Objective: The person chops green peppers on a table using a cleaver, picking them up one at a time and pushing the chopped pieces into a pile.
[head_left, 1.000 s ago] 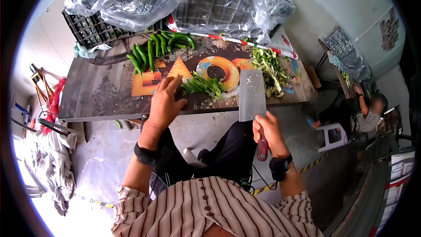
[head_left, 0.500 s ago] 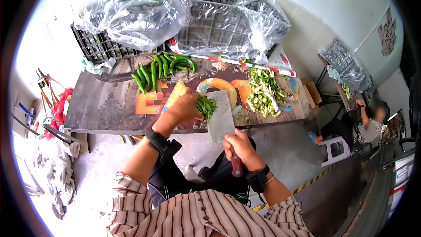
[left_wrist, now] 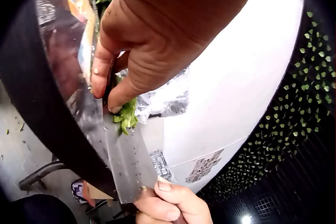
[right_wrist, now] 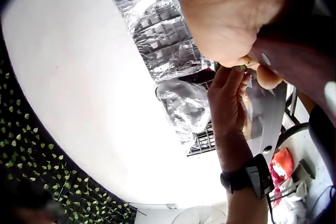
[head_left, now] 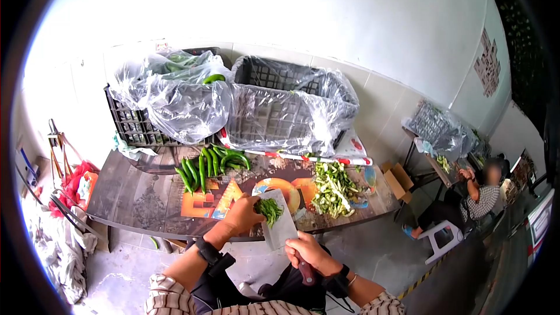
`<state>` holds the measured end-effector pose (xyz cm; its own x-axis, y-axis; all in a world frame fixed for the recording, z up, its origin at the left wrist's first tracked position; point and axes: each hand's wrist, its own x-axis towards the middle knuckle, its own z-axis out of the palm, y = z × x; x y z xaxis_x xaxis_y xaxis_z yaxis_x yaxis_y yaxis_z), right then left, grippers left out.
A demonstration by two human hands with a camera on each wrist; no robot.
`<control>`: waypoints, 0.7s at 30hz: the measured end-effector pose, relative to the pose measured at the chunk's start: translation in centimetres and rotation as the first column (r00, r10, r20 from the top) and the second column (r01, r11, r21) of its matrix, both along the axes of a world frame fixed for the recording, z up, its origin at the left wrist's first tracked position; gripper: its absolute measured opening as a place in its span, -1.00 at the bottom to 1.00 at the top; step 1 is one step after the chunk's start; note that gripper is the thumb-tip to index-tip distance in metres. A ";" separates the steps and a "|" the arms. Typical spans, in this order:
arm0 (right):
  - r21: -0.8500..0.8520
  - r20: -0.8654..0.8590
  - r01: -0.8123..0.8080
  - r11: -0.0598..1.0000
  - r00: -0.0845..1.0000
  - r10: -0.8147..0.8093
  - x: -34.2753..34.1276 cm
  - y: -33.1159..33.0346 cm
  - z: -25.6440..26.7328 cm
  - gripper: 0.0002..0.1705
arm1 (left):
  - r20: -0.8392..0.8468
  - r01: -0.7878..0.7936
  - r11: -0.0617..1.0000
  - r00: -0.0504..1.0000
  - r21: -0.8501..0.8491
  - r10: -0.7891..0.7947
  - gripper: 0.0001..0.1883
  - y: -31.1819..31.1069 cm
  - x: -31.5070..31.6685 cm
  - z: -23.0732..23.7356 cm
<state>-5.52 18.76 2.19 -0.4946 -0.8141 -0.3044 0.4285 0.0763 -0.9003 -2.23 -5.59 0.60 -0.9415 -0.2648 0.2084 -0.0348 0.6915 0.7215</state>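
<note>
My right hand (head_left: 310, 252) grips the reddish-brown handle of a cleaver (head_left: 282, 234), its broad blade tilted over the table's front edge. A small heap of chopped green peppers (head_left: 268, 210) lies on the blade. At the blade's left edge my left hand (head_left: 242, 217) curls its fingers and thumb around the near side of that heap. In the left wrist view, the fingertips (left_wrist: 115, 107) are right against the green pieces (left_wrist: 126, 118), close to the metal. Whole long green peppers (head_left: 201, 169) lie at the table's back left. To the right is a pile of pale-green chopped pieces (head_left: 333, 189).
Along the back of the dark printed table (head_left: 146, 198) stand black plastic crates (head_left: 131, 119) draped with clear plastic (head_left: 192, 114). Beyond the right end are a cardboard box (head_left: 399, 181) and a person (head_left: 484, 192) seated on a white stool (head_left: 438, 240) near another table.
The cleaver has moved left under the chopped green peppers, which now lie on its blade. My left hand has come down beside them, and the head view has tilted upward.
</note>
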 end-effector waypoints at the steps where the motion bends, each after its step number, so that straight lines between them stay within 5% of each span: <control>1: 0.006 -0.076 -0.022 1.000 0.997 0.022 -0.7 -0.3 1.5 -0.85 | 0.004 0.084 0.996 0.996 -0.026 -0.084 -0.42 -1.0 -1.8 0.4; 3: 0.037 -0.380 -0.075 0.997 0.921 0.083 -3.6 -1.6 5.3 -0.75 | -0.080 0.153 0.956 0.981 -0.250 -0.178 -0.57 -2.7 -4.9 5.4; 4: -0.007 -0.398 0.008 1.000 0.918 -0.010 -4.2 -2.9 10.2 -0.64 | -0.331 0.076 0.928 0.921 -0.365 -0.206 -0.67 -3.1 -6.8 9.4; 5: -0.105 -0.530 -0.093 0.990 0.848 0.023 -7.7 -4.0 12.6 -0.60 | -0.286 -0.068 0.878 0.955 -0.473 -0.080 -0.73 -6.5 -11.4 11.3; 6: -0.162 -0.607 -0.048 0.986 0.792 -0.062 -10.2 -5.3 15.8 -0.58 | -0.206 0.002 0.823 0.968 -0.568 -0.144 -0.57 -7.5 -12.3 17.1; 7: -0.233 -0.685 -0.047 0.971 0.717 -0.129 -12.0 -5.9 18.3 -0.62 | -0.341 -0.075 0.989 0.940 -0.131 0.027 -0.26 -7.2 -11.4 20.9; 9: -0.220 -0.417 0.222 0.950 0.859 -0.297 -12.6 -6.5 21.0 -0.81 | -0.525 -0.254 0.929 0.847 -0.268 0.081 -0.17 -7.6 -11.5 23.9; 10: -0.207 -0.450 0.263 0.942 0.830 -0.330 -12.3 -6.0 20.8 -0.83 | -0.570 -0.297 0.894 0.820 -0.335 0.059 -0.22 -7.6 -10.8 24.6; 12: -0.174 -0.433 0.267 0.948 0.844 -0.318 -12.2 -3.8 17.9 -0.85 | -0.583 -0.034 0.997 0.813 -0.064 -0.010 -0.35 -5.7 -6.1 23.6; 13: -0.177 -0.484 0.256 0.950 0.818 -0.310 -11.6 -2.6 15.6 -0.88 | -0.609 -0.017 0.998 0.793 -0.067 -0.027 -0.44 -5.6 -4.3 21.9; 17: -0.047 -0.274 0.291 0.956 0.916 -0.292 -6.9 0.1 8.1 -0.86 | -0.476 -0.184 0.983 0.863 0.014 0.168 -0.73 -5.4 2.2 12.4; 20: 0.033 -0.274 0.068 0.997 0.960 -0.056 -3.6 0.0 4.5 -0.84 | -0.324 -0.321 0.931 0.874 0.174 0.362 -0.72 -4.2 5.8 5.4; 21: 0.015 -0.234 0.000 1.000 0.972 0.003 -2.7 -0.6 3.6 -0.83 | -0.361 -0.240 0.917 0.864 0.318 0.351 -0.70 -3.5 6.4 3.7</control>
<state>-8.24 18.16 5.79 -0.5523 -0.8111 -0.1924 0.2064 0.0905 -0.9743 4.20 -9.04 4.29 -0.6575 -0.6129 0.4381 0.1231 0.4863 0.8651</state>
